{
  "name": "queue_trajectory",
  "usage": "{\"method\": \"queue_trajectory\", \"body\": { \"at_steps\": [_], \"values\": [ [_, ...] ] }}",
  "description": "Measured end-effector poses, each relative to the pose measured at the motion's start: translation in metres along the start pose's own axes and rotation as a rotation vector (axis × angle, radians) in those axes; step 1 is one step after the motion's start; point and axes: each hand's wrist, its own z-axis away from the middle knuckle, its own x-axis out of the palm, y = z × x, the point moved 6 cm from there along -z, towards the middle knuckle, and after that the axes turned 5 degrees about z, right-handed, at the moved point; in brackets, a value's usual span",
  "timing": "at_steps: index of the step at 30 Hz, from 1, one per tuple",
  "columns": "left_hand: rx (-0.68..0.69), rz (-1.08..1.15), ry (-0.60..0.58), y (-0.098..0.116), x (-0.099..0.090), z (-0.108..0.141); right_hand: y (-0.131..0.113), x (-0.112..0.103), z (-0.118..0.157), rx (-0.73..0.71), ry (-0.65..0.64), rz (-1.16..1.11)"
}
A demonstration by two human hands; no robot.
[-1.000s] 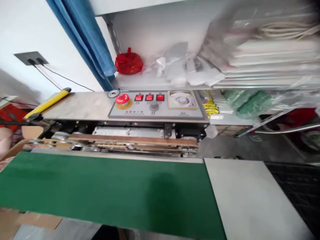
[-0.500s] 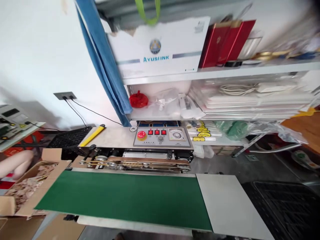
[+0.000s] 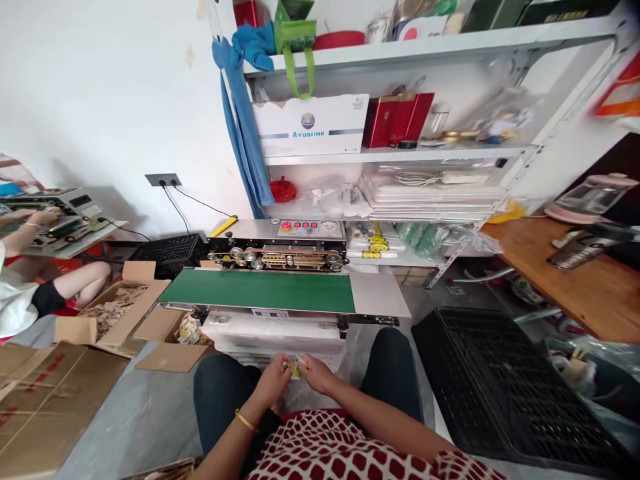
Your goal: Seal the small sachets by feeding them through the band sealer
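Note:
Low in the head view, my left hand (image 3: 275, 381) is closed on one side of a small yellow-green packet (image 3: 295, 371), and a gold bangle circles that wrist. The fingers of my right hand (image 3: 317, 374) pinch the packet's other side, so it sits between both hands above my lap. Its print is too small to read. Just beyond them stands a sealing machine with a green conveyor belt (image 3: 260, 288) and a control panel (image 3: 309, 229) with red switches.
Open cardboard boxes (image 3: 131, 310) stand on the left, near a seated person (image 3: 35, 293) working at another machine. A black plastic crate (image 3: 510, 380) lies on the right beside a wooden table (image 3: 555, 273). Loaded shelves (image 3: 400, 157) rise behind the belt.
My view has drawn back and dropped, so the machine looks smaller. Both hands, the packet and my lap have come into sight. The other person's hands now show at their machine.

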Motion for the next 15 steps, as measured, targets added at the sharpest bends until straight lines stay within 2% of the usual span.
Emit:
{"method": "queue_trajectory", "body": {
  "at_steps": [2, 4, 5, 7, 9, 12, 15],
  "values": [
    [0.017, 0.116, -0.003, 0.009, -0.007, 0.000, 0.007, -0.013, 0.005, -0.037, 0.023, -0.049],
    [0.043, 0.230, -0.016, 0.025, -0.016, -0.001, 0.006, -0.036, 0.016, -0.072, 0.102, -0.080],
    [0.067, 0.308, -0.023, 0.036, -0.020, -0.002, 0.002, -0.050, 0.023, -0.083, 0.152, -0.071],
    [0.079, 0.428, -0.049, 0.055, -0.026, -0.007, -0.010, -0.074, 0.035, -0.081, 0.159, 0.017],
    [0.073, 0.515, -0.080, 0.071, -0.028, -0.015, -0.030, -0.094, 0.041, -0.182, 0.155, 0.110],
    [0.047, 0.617, -0.102, 0.087, -0.026, -0.026, -0.046, -0.109, 0.037, -0.296, 0.119, 0.242],
    [0.031, 0.743, -0.130, 0.098, -0.025, -0.026, -0.043, -0.117, 0.029, -0.303, 0.149, 0.265]
  ]
}}
